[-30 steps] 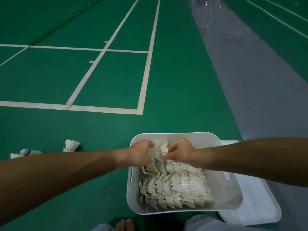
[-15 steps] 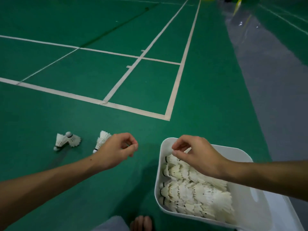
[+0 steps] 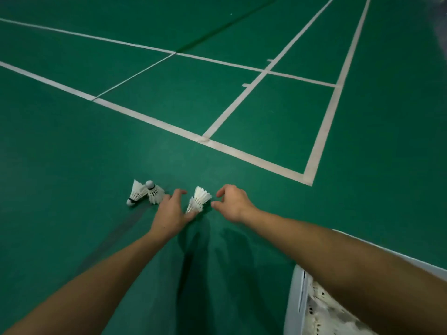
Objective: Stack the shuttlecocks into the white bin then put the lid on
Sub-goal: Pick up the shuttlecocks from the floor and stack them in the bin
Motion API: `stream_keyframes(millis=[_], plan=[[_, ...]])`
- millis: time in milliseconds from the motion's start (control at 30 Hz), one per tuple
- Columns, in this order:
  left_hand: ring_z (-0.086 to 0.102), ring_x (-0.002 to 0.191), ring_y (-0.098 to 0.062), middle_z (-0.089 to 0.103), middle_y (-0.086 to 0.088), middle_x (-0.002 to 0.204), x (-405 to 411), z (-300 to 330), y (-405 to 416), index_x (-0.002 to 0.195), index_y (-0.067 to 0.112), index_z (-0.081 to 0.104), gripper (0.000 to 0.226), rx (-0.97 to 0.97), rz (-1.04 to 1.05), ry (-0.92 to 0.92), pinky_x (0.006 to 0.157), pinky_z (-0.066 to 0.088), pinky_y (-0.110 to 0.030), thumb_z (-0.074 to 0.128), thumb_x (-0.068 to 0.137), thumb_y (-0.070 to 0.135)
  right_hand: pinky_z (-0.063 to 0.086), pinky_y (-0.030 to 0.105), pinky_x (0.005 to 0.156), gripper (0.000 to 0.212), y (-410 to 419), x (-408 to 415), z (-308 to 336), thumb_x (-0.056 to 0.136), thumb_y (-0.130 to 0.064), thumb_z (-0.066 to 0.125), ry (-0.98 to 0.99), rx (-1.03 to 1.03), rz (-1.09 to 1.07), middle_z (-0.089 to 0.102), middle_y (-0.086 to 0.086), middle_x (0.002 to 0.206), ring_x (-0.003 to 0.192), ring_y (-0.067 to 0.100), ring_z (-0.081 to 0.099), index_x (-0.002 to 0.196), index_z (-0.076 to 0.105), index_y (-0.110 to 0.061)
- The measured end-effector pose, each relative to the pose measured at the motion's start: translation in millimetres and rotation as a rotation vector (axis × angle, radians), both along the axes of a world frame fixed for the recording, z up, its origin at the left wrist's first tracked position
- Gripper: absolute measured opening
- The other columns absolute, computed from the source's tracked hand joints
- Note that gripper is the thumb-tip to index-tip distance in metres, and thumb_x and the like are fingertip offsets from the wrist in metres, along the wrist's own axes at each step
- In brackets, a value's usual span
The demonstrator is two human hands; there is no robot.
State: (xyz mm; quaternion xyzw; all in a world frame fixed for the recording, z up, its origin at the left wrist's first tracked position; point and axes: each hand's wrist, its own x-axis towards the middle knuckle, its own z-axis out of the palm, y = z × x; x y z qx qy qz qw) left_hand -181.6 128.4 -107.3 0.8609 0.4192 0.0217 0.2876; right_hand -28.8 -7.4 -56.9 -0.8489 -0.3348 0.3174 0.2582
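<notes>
A loose shuttlecock point(image 3: 198, 199) on the floor is being collected: it is touched at its base by the left hand point(image 3: 170, 213), fingers spread, and flanked by the right hand point(image 3: 233, 203), loosely curled and empty. Next, a pinch and a carry to the bin point(image 3: 294, 303) at lower right are called for.

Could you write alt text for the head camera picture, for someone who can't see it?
Two bare hands reach down to a shuttlecock lying on a green court floor: the left hand touches its base, the right hand hovers beside its feathers. Two more shuttlecocks lie left; a white bin of shuttlecocks sits lower right.
</notes>
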Motion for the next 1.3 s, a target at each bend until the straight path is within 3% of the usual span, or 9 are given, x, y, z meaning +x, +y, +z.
stream_keyframes(millis=[200, 333, 467, 567, 667, 767, 900, 1133, 1300], plan=[[0.068, 0.097, -0.027, 0.069, -0.005, 0.112, 23, -42, 17, 0.138, 0.035, 0.05, 0.091, -0.053, 0.068, 0.009, 0.086, 0.06, -0.047, 0.083, 0.06, 0.067, 0.048, 0.042, 0.106, 0.045, 65, 3, -52, 0.098, -0.035, 0.066, -0.05, -0.062, -0.07, 0.056, 0.016, 0.141, 0.128, 0.039, 0.056, 0.141, 0.058, -0.023], [0.07, 0.083, -0.022, 0.072, 0.001, 0.09, 17, -37, 21, 0.128, 0.023, 0.062, 0.063, -0.052, 0.07, -0.026, 0.08, 0.06, -0.045, 0.089, 0.075, 0.043, 0.05, 0.039, 0.098, 0.031, 78, -1, -71, 0.095, -0.036, 0.067, -0.032, -0.058, -0.098, 0.065, 0.015, 0.131, 0.12, 0.038, 0.06, 0.123, 0.072, -0.023], [0.068, 0.089, -0.021, 0.071, -0.004, 0.103, -1, -25, 27, 0.128, 0.012, 0.063, 0.057, -0.071, 0.139, -0.042, 0.083, 0.059, -0.04, 0.086, 0.08, 0.033, 0.053, 0.035, 0.095, 0.026, 82, 8, -72, 0.094, -0.035, 0.073, 0.08, 0.053, -0.164, 0.075, 0.009, 0.118, 0.11, 0.03, 0.068, 0.113, 0.076, -0.017], [0.06, 0.079, -0.017, 0.068, -0.007, 0.107, -25, -13, 35, 0.097, 0.011, 0.069, 0.024, 0.117, 0.092, 0.008, 0.072, 0.051, -0.034, 0.082, 0.082, 0.024, 0.053, 0.033, 0.089, 0.021, 81, 17, -64, 0.097, -0.031, 0.071, 0.16, 0.137, -0.224, 0.077, 0.009, 0.111, 0.104, 0.028, 0.07, 0.11, 0.075, -0.015], [0.058, 0.108, -0.031, 0.051, -0.012, 0.132, -43, 1, 56, 0.124, 0.014, 0.072, 0.05, 0.347, 0.13, 0.016, 0.089, 0.056, -0.043, 0.089, 0.079, 0.026, 0.055, 0.035, 0.085, 0.017, 75, 17, -56, 0.097, -0.03, 0.071, 0.183, 0.172, -0.228, 0.076, 0.007, 0.105, 0.093, 0.025, 0.069, 0.107, 0.074, -0.015], [0.057, 0.117, -0.035, 0.047, -0.014, 0.142, -37, 9, 84, 0.12, 0.018, 0.074, 0.05, 0.247, 0.106, 0.058, 0.099, 0.055, -0.05, 0.092, 0.076, 0.033, 0.055, 0.034, 0.082, 0.014, 65, 13, -47, 0.097, -0.029, 0.072, 0.194, 0.191, -0.188, 0.074, 0.004, 0.097, 0.083, 0.02, 0.064, 0.102, 0.073, -0.016], [0.059, 0.093, -0.032, 0.054, -0.006, 0.098, -26, 2, 92, 0.099, 0.013, 0.074, 0.034, 0.15, -0.039, 0.174, 0.077, 0.051, -0.037, 0.087, 0.078, 0.035, 0.044, 0.029, 0.064, 0.013, 39, 16, -28, 0.095, -0.028, 0.074, 0.196, 0.222, -0.117, 0.065, -0.002, 0.079, 0.067, 0.013, 0.054, 0.091, 0.07, -0.016], [0.057, 0.083, -0.018, 0.049, 0.002, 0.114, -22, 32, 42, 0.12, 0.021, 0.072, 0.045, 0.239, -0.255, 0.001, 0.077, 0.043, -0.031, 0.086, 0.082, 0.041, 0.041, 0.03, 0.06, 0.017, -60, 35, 27, 0.093, -0.03, 0.076, 0.121, 0.206, -0.023, 0.068, 0.0, 0.077, 0.064, 0.012, 0.053, 0.089, 0.072, -0.014], [0.063, 0.084, -0.015, 0.044, 0.01, 0.123, -6, 120, -35, 0.123, 0.036, 0.065, 0.046, 0.27, -0.567, -0.064, 0.08, 0.056, -0.036, 0.079, 0.082, 0.054, 0.047, 0.032, 0.065, 0.018, -158, 33, 95, 0.089, -0.035, 0.078, 0.036, 0.152, -0.007, 0.076, 0.003, 0.081, 0.067, 0.012, 0.06, 0.084, 0.072, -0.02]])
